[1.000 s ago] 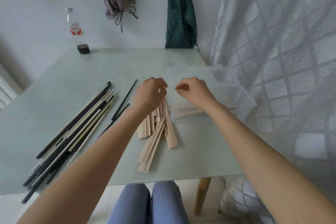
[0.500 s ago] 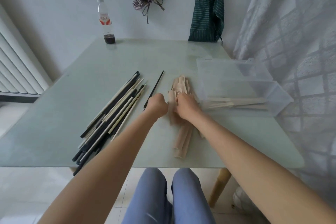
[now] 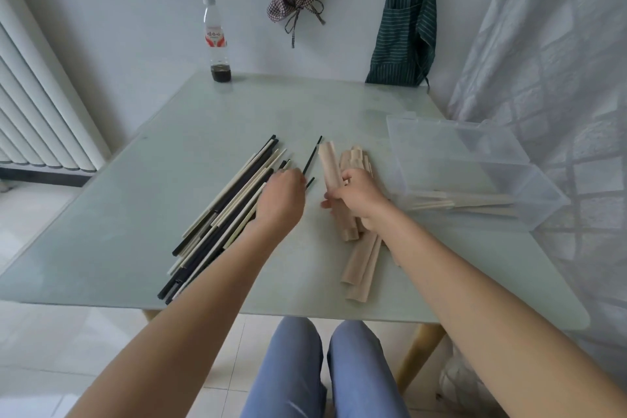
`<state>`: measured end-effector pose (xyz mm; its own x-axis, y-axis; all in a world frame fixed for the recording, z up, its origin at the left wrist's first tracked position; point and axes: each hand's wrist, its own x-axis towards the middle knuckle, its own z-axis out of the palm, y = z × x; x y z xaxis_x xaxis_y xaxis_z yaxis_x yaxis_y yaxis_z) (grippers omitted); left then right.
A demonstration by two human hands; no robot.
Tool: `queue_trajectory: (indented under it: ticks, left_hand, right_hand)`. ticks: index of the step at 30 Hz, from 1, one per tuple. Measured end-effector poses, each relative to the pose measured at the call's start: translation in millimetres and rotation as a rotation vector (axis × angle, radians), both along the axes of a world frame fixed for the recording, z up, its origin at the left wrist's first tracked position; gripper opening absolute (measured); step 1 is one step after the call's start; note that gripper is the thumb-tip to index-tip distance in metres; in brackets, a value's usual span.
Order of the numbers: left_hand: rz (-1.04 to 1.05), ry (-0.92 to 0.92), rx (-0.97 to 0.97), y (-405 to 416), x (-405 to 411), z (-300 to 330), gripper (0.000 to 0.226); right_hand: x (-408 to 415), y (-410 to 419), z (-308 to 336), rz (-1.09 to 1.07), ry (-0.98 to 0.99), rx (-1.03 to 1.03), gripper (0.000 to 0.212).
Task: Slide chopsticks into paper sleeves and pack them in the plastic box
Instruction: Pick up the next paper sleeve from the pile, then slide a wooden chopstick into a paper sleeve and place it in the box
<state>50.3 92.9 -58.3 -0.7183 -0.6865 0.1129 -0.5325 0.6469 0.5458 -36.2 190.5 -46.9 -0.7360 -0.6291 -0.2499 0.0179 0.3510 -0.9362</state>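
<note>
Starting another pair: right hand (image 3: 356,195) clasping one paper sleeve (image 3: 330,168) lifted off the sleeve pile (image 3: 359,258), left hand (image 3: 281,200) reaching into the loose chopsticks (image 3: 224,214) on the tabletop (image 3: 169,153), grip curled, unclear whether grasping any. Sleeved sets already lying in the plastic box (image 3: 475,180). Needing next: a pair aligned with the sleeve's mouth.

bottle (image 3: 215,41) with a red and white label, characters too small to read
</note>
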Motion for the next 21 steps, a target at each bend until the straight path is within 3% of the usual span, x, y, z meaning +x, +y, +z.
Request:
queue_trajectory:
  ticks: [3, 6, 10, 15, 19, 21]
  left_hand:
    - [0.062, -0.196, -0.264, -18.1, 24.8, -4.3, 0.015]
    - [0.051, -0.321, -0.262, -30.0, 37.5, -11.0, 0.011]
    - [0.010, -0.336, -0.316, -33.6, 37.9, -13.5, 0.018]
    - [0.057, -0.366, -0.314, -25.8, 26.4, -10.4, 0.030]
    - [0.080, -0.401, -0.269, -23.8, 21.3, -12.3, 0.037]
    - [0.108, -0.364, -0.220, -23.1, 22.1, -10.0, 0.038]
  right_hand:
    - [9.4, -10.4, 0.9, -0.024, -0.235, -0.129, 0.012]
    - [17.5, -17.6, 0.6, -0.027, -0.352, -0.287, 0.015]
    - [25.7, -26.6, -4.2, -0.075, -0.428, -0.364, 0.015]
    - [26.0, -30.2, -7.0, -0.194, -0.720, -0.493, 0.016]
    - [25.3, -31.9, -8.6, -0.191, -0.697, -0.478, 0.010]
    - [23.9, -31.6, -8.4, -0.212, -0.674, -0.467, 0.017]
